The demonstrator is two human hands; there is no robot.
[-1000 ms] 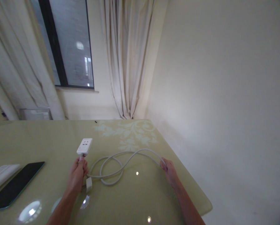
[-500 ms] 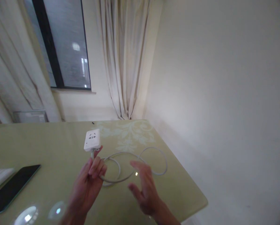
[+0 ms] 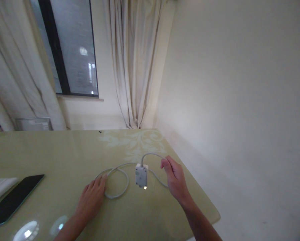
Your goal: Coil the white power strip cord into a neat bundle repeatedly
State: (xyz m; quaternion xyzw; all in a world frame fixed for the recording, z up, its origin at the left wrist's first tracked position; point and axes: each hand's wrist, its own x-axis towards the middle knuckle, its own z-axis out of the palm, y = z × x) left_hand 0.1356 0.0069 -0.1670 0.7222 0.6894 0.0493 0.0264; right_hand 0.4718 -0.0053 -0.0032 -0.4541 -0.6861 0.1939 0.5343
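A white extension socket (image 3: 141,176) hangs from its cable over the right half of the table, its back side toward me. The grey-white cable (image 3: 152,154) arches from the top of the socket into my right hand (image 3: 175,179), whose fingers are closed round it. My left hand (image 3: 92,194) lies palm down on the table with its fingers stretched out, at the left edge of a cable loop (image 3: 127,182). Its fingertips touch or overlap the cable; whether any cable lies under them is hidden. More cable runs behind the socket toward my right wrist.
A dark flat tablet-like slab (image 3: 16,199) and a white object (image 3: 1,189) lie at the table's left. The glossy table (image 3: 64,157) meets a bare wall (image 3: 227,117) on the right. Curtains (image 3: 132,67) and a window (image 3: 74,50) stand behind.
The socket has passed from my left hand to hanging by its cable from my right, turned over and upside down. My left hand has let go and dropped to the table; my right has closed.
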